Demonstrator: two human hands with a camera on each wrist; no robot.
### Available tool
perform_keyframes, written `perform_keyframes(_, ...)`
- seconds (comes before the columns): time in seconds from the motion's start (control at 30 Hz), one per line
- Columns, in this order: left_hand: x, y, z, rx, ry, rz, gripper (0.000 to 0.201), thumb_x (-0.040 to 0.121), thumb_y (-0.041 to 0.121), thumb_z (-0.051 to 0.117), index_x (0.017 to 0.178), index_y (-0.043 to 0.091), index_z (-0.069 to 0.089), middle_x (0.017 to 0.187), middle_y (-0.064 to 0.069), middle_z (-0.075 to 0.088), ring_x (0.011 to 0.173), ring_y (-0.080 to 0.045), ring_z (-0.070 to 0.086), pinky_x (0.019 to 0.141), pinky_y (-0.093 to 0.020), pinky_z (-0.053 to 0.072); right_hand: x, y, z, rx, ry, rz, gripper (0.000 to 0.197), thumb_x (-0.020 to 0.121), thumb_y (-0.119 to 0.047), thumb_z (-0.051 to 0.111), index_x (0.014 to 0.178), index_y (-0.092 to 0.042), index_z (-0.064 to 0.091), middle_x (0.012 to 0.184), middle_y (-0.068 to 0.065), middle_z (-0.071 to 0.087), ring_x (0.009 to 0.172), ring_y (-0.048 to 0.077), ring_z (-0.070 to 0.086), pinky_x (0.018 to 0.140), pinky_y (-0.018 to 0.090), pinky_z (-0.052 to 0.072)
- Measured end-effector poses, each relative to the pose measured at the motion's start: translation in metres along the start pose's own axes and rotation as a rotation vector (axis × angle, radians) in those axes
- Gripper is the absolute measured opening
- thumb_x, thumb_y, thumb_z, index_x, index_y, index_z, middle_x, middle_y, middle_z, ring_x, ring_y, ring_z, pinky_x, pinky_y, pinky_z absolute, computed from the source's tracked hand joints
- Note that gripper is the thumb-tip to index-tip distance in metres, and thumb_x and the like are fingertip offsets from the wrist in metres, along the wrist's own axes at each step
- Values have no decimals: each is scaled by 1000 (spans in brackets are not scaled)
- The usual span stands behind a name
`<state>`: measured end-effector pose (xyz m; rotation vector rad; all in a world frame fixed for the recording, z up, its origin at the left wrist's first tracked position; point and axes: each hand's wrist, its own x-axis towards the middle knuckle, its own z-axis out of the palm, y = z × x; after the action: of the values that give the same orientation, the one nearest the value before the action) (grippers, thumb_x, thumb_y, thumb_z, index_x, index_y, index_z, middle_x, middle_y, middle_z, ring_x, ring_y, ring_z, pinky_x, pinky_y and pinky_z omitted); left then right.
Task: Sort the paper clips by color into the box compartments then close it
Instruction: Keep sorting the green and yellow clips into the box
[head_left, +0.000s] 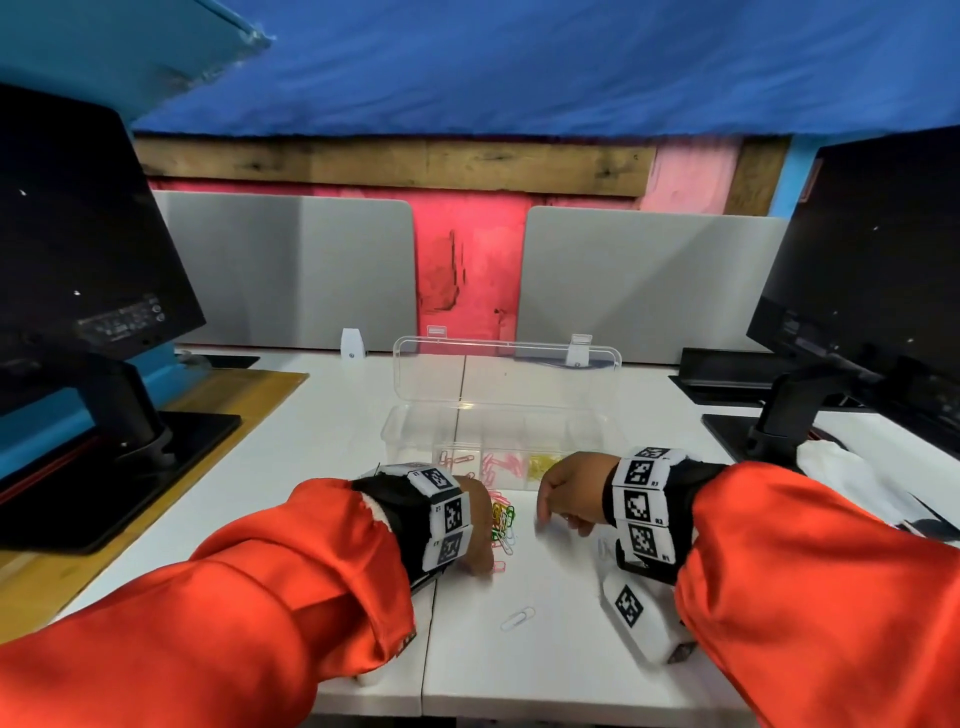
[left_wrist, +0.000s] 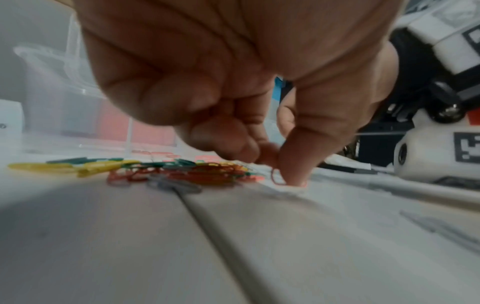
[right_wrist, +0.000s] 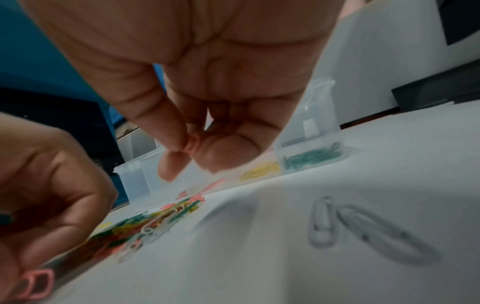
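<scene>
The clear compartment box (head_left: 410, 431) stands with its lid open at the table's middle. It holds pink clips (head_left: 501, 462), yellow clips (right_wrist: 261, 170) and green clips (right_wrist: 311, 158) in separate compartments. A mixed pile of paper clips (head_left: 503, 519) lies just in front of the box. My left hand (head_left: 480, 564) rests at the pile's near edge with fingers curled, its thumb pinning a pink clip (left_wrist: 278, 179) to the table. My right hand (right_wrist: 192, 156) hovers right of the pile and pinches another pink clip (right_wrist: 192, 144) between thumb and finger.
A white clip (head_left: 518, 618) lies alone nearer to me. Two pale clips (right_wrist: 322, 222) lie on the table under my right wrist. Black monitors on stands (head_left: 93, 291) (head_left: 857, 291) flank the table. Grey divider panels (head_left: 285, 270) stand behind the box. White cloth (head_left: 852, 483) lies at the right.
</scene>
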<state>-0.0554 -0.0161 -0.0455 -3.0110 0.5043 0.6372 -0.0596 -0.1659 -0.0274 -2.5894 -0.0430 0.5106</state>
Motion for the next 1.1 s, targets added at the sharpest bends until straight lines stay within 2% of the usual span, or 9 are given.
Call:
perform_keyframes(0.13, -12, -18, -7, -213, 75, -2, 4, 73, 22, 66, 71, 21, 62, 69, 2, 56, 65, -13, 50, 60, -22, 41, 7, -6, 1, 70, -13, 45, 36, 92, 4, 35, 62, -9, 50, 37, 0, 54, 31, 11, 52, 38, 19, 46)
perform_keyframes(0.2, -16, -29, -14, -417, 101, -11, 16, 71, 12, 67, 61, 20, 59, 55, 3, 57, 50, -9, 49, 53, -19, 39, 8, -13, 2, -3, -21, 16, 34, 91, 5, 29, 70, -10, 51, 51, 4, 54, 40, 14, 50, 35, 18, 42)
perform_keyframes(0.3, -16, -44, -21, -664, 174, -84, 20, 71, 2, 63, 69, 22, 60, 44, 5, 56, 40, -7, 46, 44, -15, 37, 11, -24, 3, -149, -50, -46, 33, 95, -1, 30, 114, -7, 56, 75, -2, 51, 58, 10, 44, 37, 7, 35)
perform_keyframes(0.37, -16, -50, -24, -842, 216, -128, 26, 78, -3, 56, 83, 21, 63, 51, 0, 57, 38, -7, 49, 40, -15, 37, 12, -32, 1, -308, -21, -95, 38, 98, -13, 35, 132, -13, 51, 112, 0, 61, 87, 14, 55, 62, 7, 43)
perform_keyframes(0.43, -18, -55, -27, -982, 235, -152, 31, 85, -7, 45, 85, 18, 63, 60, -2, 54, 41, -8, 49, 40, -14, 36, 16, -37, 2, -393, -13, -98, 42, 96, -17, 40, 137, -25, 48, 143, 1, 46, 123, 18, 49, 97, 19, 40)
perform_keyframes(0.53, -21, -66, -30, -1127, 204, -192, 38, 88, -9, 36, 72, 15, 61, 60, -4, 48, 41, -9, 45, 42, -15, 31, 23, -39, 6, -518, -54, -108, 45, 96, -17, 42, 139, -28, 46, 150, -1, 39, 135, 17, 40, 107, 22, 31)
perform_keyframes(0.87, -24, -73, -26, -1272, 74, -267, 23, 91, 0, 32, 76, 15, 43, 65, -4, 48, 51, -12, 35, 42, -16, 22, 35, -28, 5, -535, -89, -128, 35, 91, -16, 54, 125, -18, 60, 126, 2, 59, 102, 18, 58, 66, 13, 38)
perform_keyframes(0.97, -21, -67, -27, -1129, 47, -284, 20, 92, 8, 42, 73, 14, 44, 59, -2, 40, 50, -12, 33, 45, -18, 22, 37, -26, 4, -505, -99, -114, 35, 88, -17, 61, 122, -12, 61, 94, -1, 55, 80, 11, 49, 49, 10, 33)
perform_keyframes(1.1, -21, -60, -21, -598, 126, -151, 6, 88, 20, 57, 86, 17, 52, 65, 3, 47, 56, -12, 41, 47, -19, 29, 40, -27, 7, -595, -87, -102, 32, 89, -20, 59, 120, -11, 62, 97, -3, 51, 76, 10, 48, 53, 13, 29)
